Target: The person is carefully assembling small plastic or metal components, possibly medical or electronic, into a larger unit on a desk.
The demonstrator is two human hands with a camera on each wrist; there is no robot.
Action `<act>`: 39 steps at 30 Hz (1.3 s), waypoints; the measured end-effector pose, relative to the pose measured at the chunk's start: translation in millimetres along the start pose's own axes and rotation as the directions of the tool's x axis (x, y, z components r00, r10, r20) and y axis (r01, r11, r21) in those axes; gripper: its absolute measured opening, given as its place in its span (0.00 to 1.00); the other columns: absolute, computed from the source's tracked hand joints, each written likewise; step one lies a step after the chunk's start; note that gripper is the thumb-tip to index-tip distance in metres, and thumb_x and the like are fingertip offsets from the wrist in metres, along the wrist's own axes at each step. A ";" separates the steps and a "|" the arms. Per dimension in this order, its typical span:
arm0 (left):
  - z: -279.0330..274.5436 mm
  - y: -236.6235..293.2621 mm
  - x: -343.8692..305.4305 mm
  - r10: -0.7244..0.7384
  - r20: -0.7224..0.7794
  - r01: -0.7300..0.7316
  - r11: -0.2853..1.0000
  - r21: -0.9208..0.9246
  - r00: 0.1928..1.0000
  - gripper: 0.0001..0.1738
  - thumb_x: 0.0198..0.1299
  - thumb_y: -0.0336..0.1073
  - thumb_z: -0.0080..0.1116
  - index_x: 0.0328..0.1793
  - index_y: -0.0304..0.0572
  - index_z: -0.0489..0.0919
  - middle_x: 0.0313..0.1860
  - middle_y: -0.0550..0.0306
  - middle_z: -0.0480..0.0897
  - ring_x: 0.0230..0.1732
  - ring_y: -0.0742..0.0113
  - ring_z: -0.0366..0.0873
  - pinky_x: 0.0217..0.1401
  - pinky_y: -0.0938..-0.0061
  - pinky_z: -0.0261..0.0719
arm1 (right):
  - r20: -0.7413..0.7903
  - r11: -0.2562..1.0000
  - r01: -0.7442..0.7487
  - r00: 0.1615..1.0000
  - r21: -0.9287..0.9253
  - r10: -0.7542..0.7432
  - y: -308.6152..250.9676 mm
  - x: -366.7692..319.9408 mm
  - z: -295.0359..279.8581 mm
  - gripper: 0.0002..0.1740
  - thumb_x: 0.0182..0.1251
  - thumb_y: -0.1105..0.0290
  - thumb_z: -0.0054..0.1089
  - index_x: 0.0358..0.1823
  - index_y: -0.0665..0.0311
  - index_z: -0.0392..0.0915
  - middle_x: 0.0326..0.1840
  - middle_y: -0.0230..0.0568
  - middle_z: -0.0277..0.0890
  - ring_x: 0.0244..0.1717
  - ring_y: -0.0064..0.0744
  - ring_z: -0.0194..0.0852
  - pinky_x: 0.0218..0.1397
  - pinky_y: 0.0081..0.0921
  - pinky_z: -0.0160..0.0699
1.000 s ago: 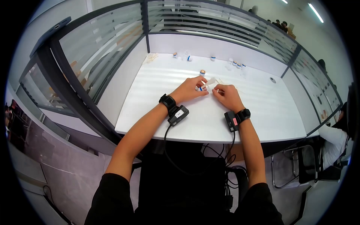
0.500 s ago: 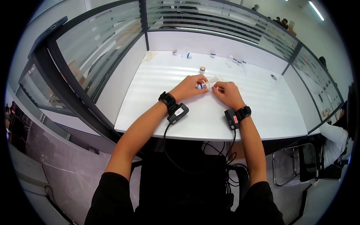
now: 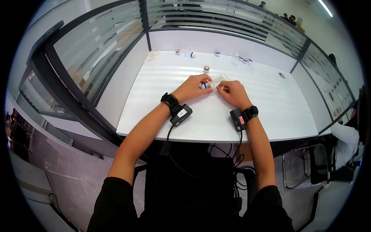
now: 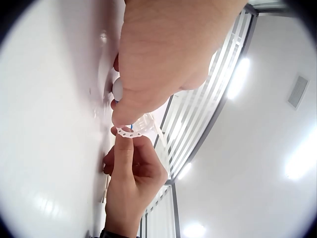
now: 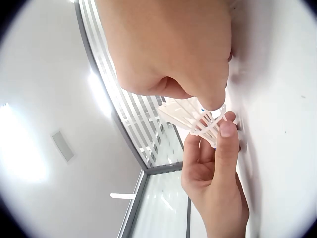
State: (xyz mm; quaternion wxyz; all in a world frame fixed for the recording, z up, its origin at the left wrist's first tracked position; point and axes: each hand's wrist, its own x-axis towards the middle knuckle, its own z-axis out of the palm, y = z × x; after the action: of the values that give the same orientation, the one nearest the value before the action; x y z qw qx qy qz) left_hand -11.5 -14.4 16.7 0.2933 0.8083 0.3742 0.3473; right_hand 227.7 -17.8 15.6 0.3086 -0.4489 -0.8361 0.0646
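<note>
In the head view my left hand (image 3: 191, 89) grips a small white cylinder (image 3: 203, 86) with a blue band, lying on its side just above the desk. The cylinder's white round end (image 4: 118, 90) shows between the fingers in the left wrist view. Beyond the band is a white perforated ring (image 4: 130, 134), with thin white strips (image 5: 184, 113) fanning out from it in the right wrist view. The left thumb (image 5: 228, 131) presses the ring's edge. My right hand (image 3: 235, 94) faces it, thumb and index finger pinching at the ring's rim.
Another white cylinder (image 3: 206, 69) with a tan top stands upright beyond the hands. Several similar ones (image 3: 245, 60) and clear plastic wrapping (image 3: 235, 62) lie along the back panel. Thin pale sticks (image 3: 154, 56) lie at the back left. Partition walls (image 3: 220, 43) enclose the white desk.
Over the last second the left hand has tilted the cylinder, so that its blue band and front show more. The right fingertips have stayed close to its end.
</note>
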 end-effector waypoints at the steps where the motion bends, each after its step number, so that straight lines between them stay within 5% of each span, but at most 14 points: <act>1: 0.2 0.2 -0.1 0.002 0.000 -0.002 1.000 -0.002 1.000 0.25 0.62 0.44 0.73 0.61 0.39 0.83 0.50 0.50 0.90 0.32 0.74 0.79 0.39 0.76 0.79 | 0.004 1.000 -0.002 1.000 -0.006 0.002 -1.2 0.0 -0.9 0.12 0.67 0.58 0.67 0.37 0.58 0.89 0.26 0.45 0.86 0.31 0.46 0.87 0.39 0.41 0.83; 16: -1.1 -0.4 0.1 -0.018 0.017 0.018 0.999 -0.030 1.000 0.24 0.63 0.44 0.72 0.60 0.39 0.83 0.49 0.51 0.89 0.32 0.75 0.78 0.39 0.77 0.79 | 0.021 1.000 0.019 1.000 0.002 -0.019 -2.8 0.2 -1.7 0.11 0.68 0.63 0.68 0.39 0.64 0.88 0.28 0.49 0.86 0.29 0.44 0.88 0.39 0.34 0.84; 19: 0.0 -2.0 0.6 0.011 0.013 -0.010 0.999 -0.046 1.000 0.24 0.63 0.45 0.72 0.60 0.40 0.83 0.48 0.51 0.89 0.33 0.74 0.79 0.40 0.77 0.80 | 0.021 1.000 0.006 1.000 0.006 -0.006 -2.8 -0.1 -2.4 0.12 0.67 0.60 0.67 0.38 0.61 0.88 0.28 0.48 0.86 0.31 0.46 0.88 0.39 0.38 0.84; 22: -0.9 3.0 -1.7 -0.027 0.004 0.027 0.999 -0.029 1.000 0.22 0.62 0.43 0.73 0.57 0.38 0.83 0.47 0.46 0.91 0.44 0.63 0.86 0.51 0.69 0.81 | 0.010 0.999 0.013 1.000 0.036 -0.013 0.4 -0.7 1.7 0.12 0.67 0.59 0.67 0.38 0.59 0.89 0.28 0.47 0.87 0.32 0.47 0.88 0.39 0.40 0.84; 39: -2.1 3.6 0.5 -0.012 0.007 0.012 0.999 -0.034 1.000 0.22 0.60 0.43 0.72 0.55 0.37 0.83 0.47 0.45 0.90 0.43 0.60 0.86 0.51 0.69 0.81 | -0.044 0.997 0.041 0.998 0.063 -0.038 -1.9 1.0 -0.1 0.11 0.73 0.64 0.65 0.43 0.65 0.87 0.31 0.51 0.86 0.29 0.47 0.84 0.36 0.36 0.80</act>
State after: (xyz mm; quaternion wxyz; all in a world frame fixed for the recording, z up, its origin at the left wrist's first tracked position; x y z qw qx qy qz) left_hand -11.4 -15.5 20.8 0.3104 0.8020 0.3720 0.3493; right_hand 226.0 -18.2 16.9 0.3416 -0.4235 -0.8356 0.0755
